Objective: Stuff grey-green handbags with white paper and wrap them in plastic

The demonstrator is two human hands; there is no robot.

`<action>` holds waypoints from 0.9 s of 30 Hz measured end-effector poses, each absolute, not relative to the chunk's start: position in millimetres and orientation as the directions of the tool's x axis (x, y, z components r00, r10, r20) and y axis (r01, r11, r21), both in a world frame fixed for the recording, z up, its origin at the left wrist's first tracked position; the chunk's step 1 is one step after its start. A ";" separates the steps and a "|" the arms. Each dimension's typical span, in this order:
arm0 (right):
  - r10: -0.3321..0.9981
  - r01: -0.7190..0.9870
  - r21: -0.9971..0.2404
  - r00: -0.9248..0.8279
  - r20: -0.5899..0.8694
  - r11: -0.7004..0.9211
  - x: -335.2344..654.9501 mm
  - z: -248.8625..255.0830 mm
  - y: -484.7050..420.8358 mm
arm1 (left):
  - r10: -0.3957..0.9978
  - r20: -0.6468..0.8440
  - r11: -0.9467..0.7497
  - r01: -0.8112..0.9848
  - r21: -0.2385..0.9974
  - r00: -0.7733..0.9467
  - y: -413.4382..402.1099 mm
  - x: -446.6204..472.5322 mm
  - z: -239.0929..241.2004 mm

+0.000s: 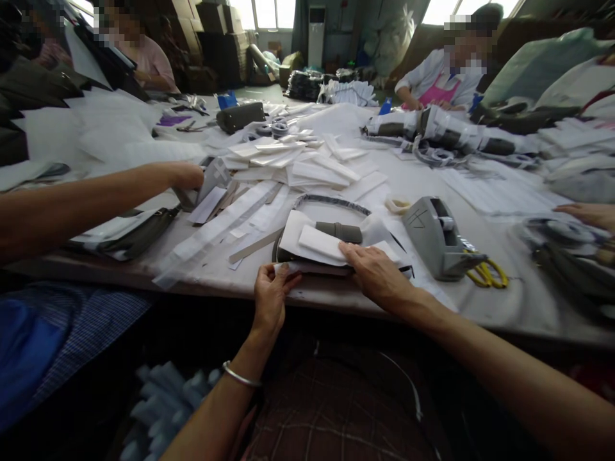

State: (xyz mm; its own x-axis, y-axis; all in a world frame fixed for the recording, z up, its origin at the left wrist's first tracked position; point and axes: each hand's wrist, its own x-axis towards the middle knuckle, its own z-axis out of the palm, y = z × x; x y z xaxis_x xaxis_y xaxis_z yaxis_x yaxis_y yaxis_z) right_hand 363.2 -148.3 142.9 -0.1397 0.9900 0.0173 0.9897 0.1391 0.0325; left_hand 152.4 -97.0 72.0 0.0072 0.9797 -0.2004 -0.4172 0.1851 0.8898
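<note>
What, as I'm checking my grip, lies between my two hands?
In the head view, the near edge of the paper-wrapped bag spans between left hand and right hand.

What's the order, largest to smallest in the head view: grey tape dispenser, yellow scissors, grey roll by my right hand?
1. Grey tape dispenser
2. Grey roll and yellow scissors look alike; only the scissors' handles show, so unranked.

This is a small packing workshop: several people (444,83) sit around one long shared table (418,182) strewn with white paper sheets (312,173) and grey bags (240,116). A tape dispenser (435,237) and yellow scissors (487,275) lie among them. Cartons (211,19) are stacked by the far windows.
</note>
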 end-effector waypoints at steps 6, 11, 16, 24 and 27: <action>0.993 0.990 0.107 -0.095 0.064 0.088 355.6 129.0 -153.0 | 0.922 0.385 -0.344 0.565 0.750 0.049 -87.6 105.9 93.7; 0.992 0.993 0.085 -0.095 0.088 0.088 357.0 128.0 -152.3 | 0.442 0.627 -0.835 0.549 0.027 0.641 -95.4 147.2 143.1; 0.985 0.994 0.024 -0.108 0.134 0.105 357.2 122.8 -151.7 | 0.328 0.326 -0.922 0.375 -0.091 0.886 -78.3 201.2 139.1; 0.955 0.975 0.058 -0.224 0.195 0.217 380.7 135.4 -160.0 | 0.361 0.430 -0.908 0.417 -0.041 0.828 -71.7 196.8 91.7; 0.944 0.968 0.116 -0.244 0.221 0.223 395.6 134.5 -167.7 | 0.340 0.487 -0.905 0.420 -0.063 0.804 -76.5 195.4 83.9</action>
State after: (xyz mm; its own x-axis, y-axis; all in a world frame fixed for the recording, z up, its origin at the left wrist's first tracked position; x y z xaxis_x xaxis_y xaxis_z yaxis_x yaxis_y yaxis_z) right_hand 395.6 -167.7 134.5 -0.2438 0.9444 0.2206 0.9679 0.2227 0.1164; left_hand 195.4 -76.5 83.9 0.8044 0.3398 0.4873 0.4204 -0.9052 -0.0628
